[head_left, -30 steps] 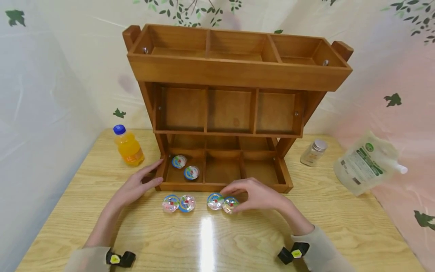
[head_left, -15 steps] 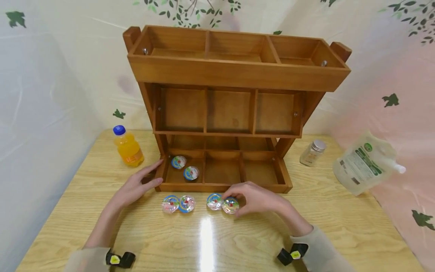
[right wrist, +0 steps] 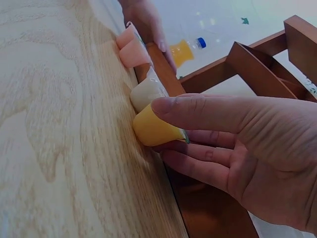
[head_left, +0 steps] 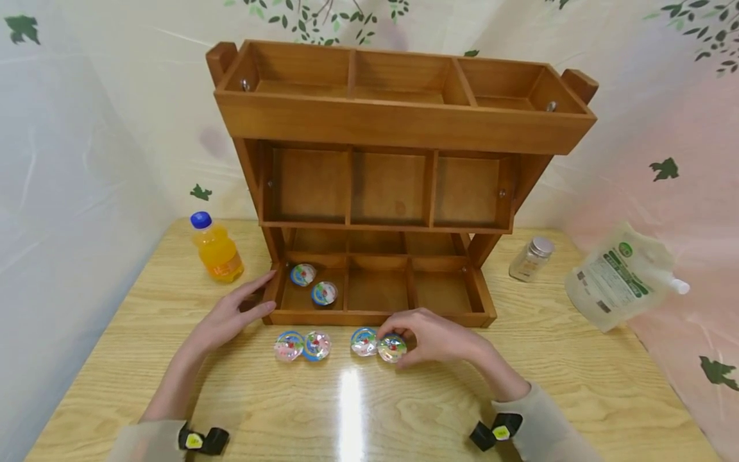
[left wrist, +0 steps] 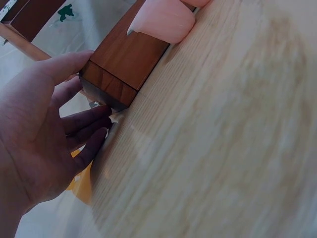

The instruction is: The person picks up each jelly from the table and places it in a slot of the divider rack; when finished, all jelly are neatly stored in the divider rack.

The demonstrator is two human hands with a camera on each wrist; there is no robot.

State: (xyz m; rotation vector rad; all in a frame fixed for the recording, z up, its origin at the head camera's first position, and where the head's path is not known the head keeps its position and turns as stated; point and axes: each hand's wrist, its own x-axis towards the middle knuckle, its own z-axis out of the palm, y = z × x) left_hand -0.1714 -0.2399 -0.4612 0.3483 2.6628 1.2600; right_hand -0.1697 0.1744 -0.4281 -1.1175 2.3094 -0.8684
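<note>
**One yellow cup [head_left: 393, 350] pinched just in front of the rack [head_left: 404, 128]**

The right hand [head_left: 434, 335] holds the yellow cup between thumb and fingers, before the rack's bottom middle compartment. The white cup [head_left: 364, 344] sits just beside it, to its left. A gap separates this pair from two pink cups [head_left: 289, 347], which lie before the rack's bottom left compartment; inside that compartment are two more cups [head_left: 324, 294].

The left hand [head_left: 225, 322], fingers loosely spread, touches the rack's left end at the front corner.

A bottle [head_left: 219, 256] stands near the rack's left end. Past its right end, across a strip of table [head_left: 416, 417], stand the jar [head_left: 528, 263] and, farther out, the pouch [head_left: 623, 279].
</note>
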